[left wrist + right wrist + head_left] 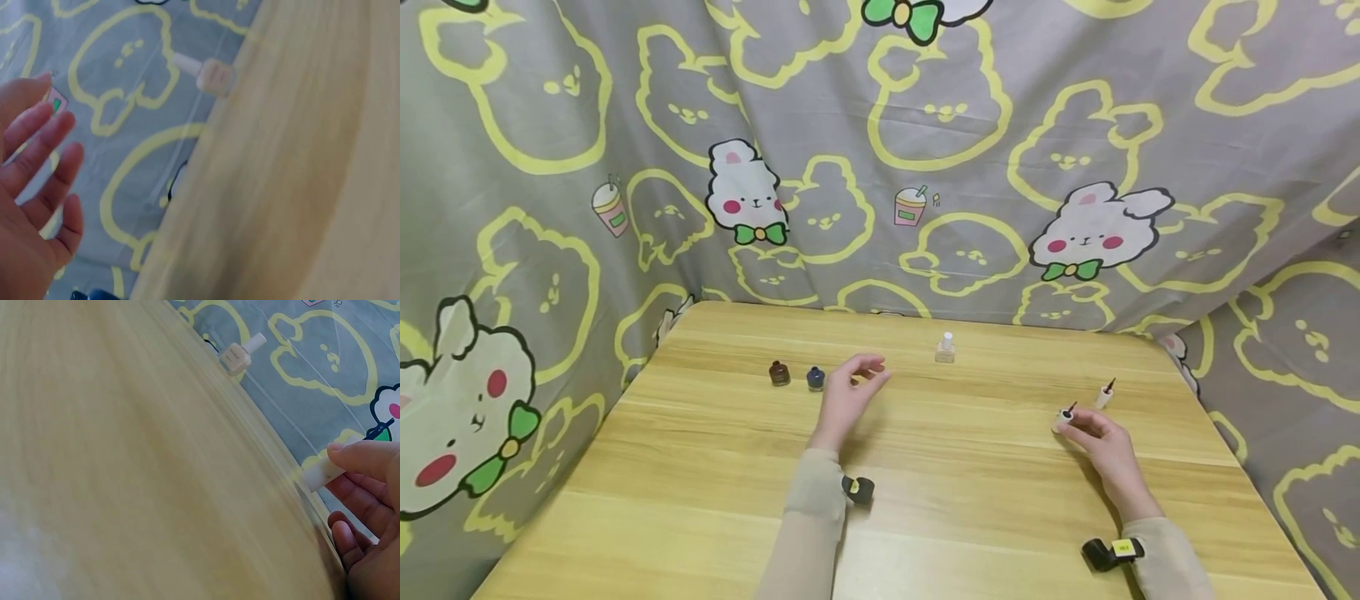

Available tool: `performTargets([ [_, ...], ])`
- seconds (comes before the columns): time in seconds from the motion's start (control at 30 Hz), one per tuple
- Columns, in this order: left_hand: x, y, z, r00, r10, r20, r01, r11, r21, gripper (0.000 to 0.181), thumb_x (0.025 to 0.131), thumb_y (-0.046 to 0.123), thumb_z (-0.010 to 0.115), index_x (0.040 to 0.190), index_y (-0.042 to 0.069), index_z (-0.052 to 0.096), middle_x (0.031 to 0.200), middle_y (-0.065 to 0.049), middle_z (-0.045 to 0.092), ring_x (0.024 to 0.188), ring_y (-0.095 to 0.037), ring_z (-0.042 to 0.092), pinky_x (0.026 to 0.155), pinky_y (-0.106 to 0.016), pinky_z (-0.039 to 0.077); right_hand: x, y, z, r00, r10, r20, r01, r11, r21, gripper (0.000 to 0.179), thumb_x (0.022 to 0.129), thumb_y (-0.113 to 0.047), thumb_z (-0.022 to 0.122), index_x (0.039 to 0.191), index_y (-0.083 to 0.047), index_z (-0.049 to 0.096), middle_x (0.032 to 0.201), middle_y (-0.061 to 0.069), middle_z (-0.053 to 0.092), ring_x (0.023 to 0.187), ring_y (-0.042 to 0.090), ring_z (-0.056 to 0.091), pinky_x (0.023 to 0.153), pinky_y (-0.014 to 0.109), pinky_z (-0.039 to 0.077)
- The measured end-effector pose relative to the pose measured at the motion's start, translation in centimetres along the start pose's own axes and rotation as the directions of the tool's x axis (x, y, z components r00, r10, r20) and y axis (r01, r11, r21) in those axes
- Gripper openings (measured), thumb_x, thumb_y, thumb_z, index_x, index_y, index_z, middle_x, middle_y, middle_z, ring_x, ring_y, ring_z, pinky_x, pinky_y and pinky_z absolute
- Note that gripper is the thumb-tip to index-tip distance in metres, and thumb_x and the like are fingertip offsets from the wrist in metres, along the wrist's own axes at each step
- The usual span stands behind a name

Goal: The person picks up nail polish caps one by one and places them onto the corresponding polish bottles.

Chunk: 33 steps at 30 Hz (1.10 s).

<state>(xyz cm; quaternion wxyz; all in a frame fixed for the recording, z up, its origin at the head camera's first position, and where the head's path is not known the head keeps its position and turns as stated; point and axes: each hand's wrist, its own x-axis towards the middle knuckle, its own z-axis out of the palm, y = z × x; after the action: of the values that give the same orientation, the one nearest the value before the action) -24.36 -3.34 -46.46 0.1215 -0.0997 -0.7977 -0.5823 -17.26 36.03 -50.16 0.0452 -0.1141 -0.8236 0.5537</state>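
Observation:
My right hand (pixel 1105 450) pinches a white nail polish cap (pixel 323 473) between thumb and fingers, its dark brush pointing up. Just behind it, a second white cap (pixel 1103 397) stands on the table, brush upward too. The left hand (pixel 847 400) hovers over the table with loosely bent fingers and nothing in them. Beside its wrist side sits an uncapped dark blue nail polish bottle (pixel 816 380), with an uncapped brown one (pixel 779 374) to the left. Toward the back, between the hands, stands a pale nail polish bottle (pixel 945 350) with its white cap on.
The wooden table (pixel 955 450) has a grey patterned curtain (pixel 835 125) hanging along its back and sides. Each wrist wears a black camera, one on the left sleeve (pixel 816 492) and one on the right sleeve (pixel 1168 558).

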Motion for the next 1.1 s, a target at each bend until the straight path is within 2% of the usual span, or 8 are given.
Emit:
performTargets([
  [0.13, -0.5, -0.6, -0.4, 0.991, 0.101, -0.093, -0.097, 0.994, 0.048, 0.020, 0.085, 0.025, 0.075, 0.102, 0.014, 0.073, 0.090, 0.000, 0.074, 0.084, -0.013, 0.064, 0.074, -0.027, 0.046, -0.1, -0.1, 0.1, 1.000, -0.002, -0.004, 0.002, 1.000, -0.003, 0.042, 0.089, -0.030, 0.072, 0.115, 0.001, 0.062, 0.089, -0.034, 0.058, 0.088, -0.014, 0.053, 0.079, 0.006, 0.040],
  [0.23, -0.7, -1.0, -0.6, 0.970, 0.167, -0.175, -0.157, 0.985, 0.067, 0.015, 0.086, 0.021, 0.074, 0.097, 0.010, 0.073, 0.084, -0.002, 0.074, 0.079, -0.011, 0.063, 0.073, -0.028, 0.046, -0.1, -0.1, 0.0, 1.000, 0.000, -0.003, 0.000, 1.000, -0.004, 0.042, 0.089, -0.030, 0.072, 0.115, 0.000, 0.062, 0.089, -0.034, 0.058, 0.088, -0.014, 0.053, 0.079, 0.006, 0.040],
  [0.37, -0.8, -1.5, -1.2, 0.944, 0.198, -0.265, -0.190, 0.980, 0.056, 0.011, 0.086, 0.018, 0.074, 0.092, 0.009, 0.073, 0.079, -0.006, 0.073, 0.075, -0.006, 0.060, 0.072, -0.034, 0.046, -0.1, 0.0, 0.0, 1.000, 0.002, 0.001, -0.002, 1.000, 0.001, 0.043, 0.089, -0.031, 0.072, 0.117, 0.000, 0.062, 0.089, -0.034, 0.058, 0.089, -0.013, 0.053, 0.079, 0.007, 0.040],
  [0.47, -0.8, -2.1, -1.9, 0.932, 0.183, -0.311, -0.179, 0.983, 0.041, 0.010, 0.085, 0.017, 0.075, 0.090, 0.008, 0.073, 0.078, -0.007, 0.073, 0.072, -0.002, 0.058, 0.070, -0.030, 0.046, 0.0, 0.1, -0.1, 1.000, 0.000, 0.000, 0.000, 1.000, 0.002, 0.043, 0.089, -0.031, 0.072, 0.117, 0.000, 0.062, 0.089, -0.034, 0.058, 0.088, -0.013, 0.053, 0.079, 0.007, 0.040],
  [0.53, -0.7, -2.4, -2.4, 0.931, 0.164, -0.327, -0.164, 0.986, 0.029, 0.011, 0.085, 0.017, 0.076, 0.090, 0.008, 0.073, 0.077, -0.008, 0.073, 0.070, -0.001, 0.058, 0.068, -0.024, 0.047, 0.0, 0.2, -0.1, 1.000, -0.006, 0.000, 0.006, 1.000, 0.003, 0.043, 0.089, -0.030, 0.072, 0.117, 0.000, 0.062, 0.089, -0.034, 0.059, 0.088, -0.014, 0.053, 0.080, 0.007, 0.040],
  [0.67, -0.7, -3.0, -3.4, 0.926, 0.127, -0.355, -0.128, 0.992, 0.022, 0.013, 0.084, 0.017, 0.076, 0.090, 0.007, 0.073, 0.078, -0.010, 0.073, 0.069, -0.002, 0.058, 0.067, -0.023, 0.048, 0.1, 0.3, 0.0, 1.000, -0.017, -0.004, 0.017, 1.000, 0.005, 0.043, 0.089, -0.029, 0.071, 0.116, 0.002, 0.061, 0.090, -0.034, 0.058, 0.088, -0.014, 0.054, 0.079, 0.007, 0.040],
  [0.97, -0.7, -3.9, -5.3, 0.902, 0.088, -0.423, -0.088, 0.996, 0.020, 0.017, 0.083, 0.022, 0.078, 0.090, 0.007, 0.073, 0.077, -0.012, 0.072, 0.068, 0.001, 0.056, 0.068, -0.035, 0.044, 0.1, 0.4, 0.0, 1.000, -0.020, -0.007, 0.020, 1.000, 0.001, 0.043, 0.089, -0.030, 0.071, 0.117, 0.001, 0.061, 0.089, -0.034, 0.058, 0.088, -0.014, 0.053, 0.079, 0.007, 0.040],
  [1.1, -0.8, -4.2, -6.2, 0.907, 0.026, -0.419, -0.033, 0.999, -0.011, 0.021, 0.082, 0.022, 0.079, 0.094, 0.007, 0.071, 0.082, -0.011, 0.071, 0.070, -0.001, 0.056, 0.067, -0.025, 0.042, 0.0, 0.4, 0.0, 1.000, -0.016, -0.007, 0.016, 1.000, 0.002, 0.042, 0.089, -0.030, 0.072, 0.117, 0.000, 0.062, 0.089, -0.034, 0.058, 0.088, -0.014, 0.053, 0.079, 0.006, 0.040],
])
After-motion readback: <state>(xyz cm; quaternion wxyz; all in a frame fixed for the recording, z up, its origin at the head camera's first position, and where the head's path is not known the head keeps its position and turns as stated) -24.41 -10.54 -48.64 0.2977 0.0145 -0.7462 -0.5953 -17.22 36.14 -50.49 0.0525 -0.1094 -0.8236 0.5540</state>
